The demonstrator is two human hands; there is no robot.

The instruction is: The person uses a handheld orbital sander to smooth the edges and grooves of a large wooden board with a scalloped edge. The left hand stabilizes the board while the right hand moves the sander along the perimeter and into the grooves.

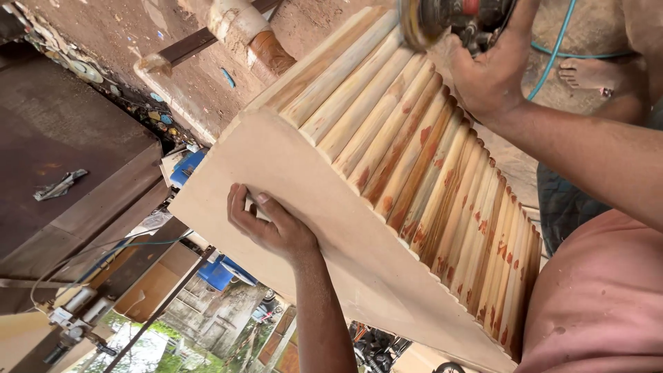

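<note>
Fingers: on my left hand (273, 228) I see the fingers (238, 214) spread and laid flat against the plain side of the wooden box, closed on nothing; on my right hand (492, 72) they are curled tight around the body of the power sander.
Wooden box (324, 228): biggest thing in my view, a pale piece running slantwise from upper middle to lower right, tilted on edge. I see its smooth plain side facing lower left and its ribbed face turned to the upper right.
Ribbed face (428, 173): rows of rounded wooden strips lie side by side, pale with reddish-brown streaks and patches, denser toward the lower right end.
Brown workbench (76, 145): sits at the left, dark and flat, with a crumpled grey scrap (61, 185) lying on it.
Pink cloth (597, 297): fills the lower right corner, close to my right forearm.
Power sander (449, 21): at the top edge, its round disc (413, 27) touching the upper end of the ribbed strips, the body partly cut off by the frame.
Green hose (552, 41): curves over the dirt floor at upper right, behind my right hand.
Bare foot (587, 72): another person's, planted on the ground at upper right, near the hose.
Blue object (221, 273): shows below the box, partly hidden; I cannot tell what it is.
</note>
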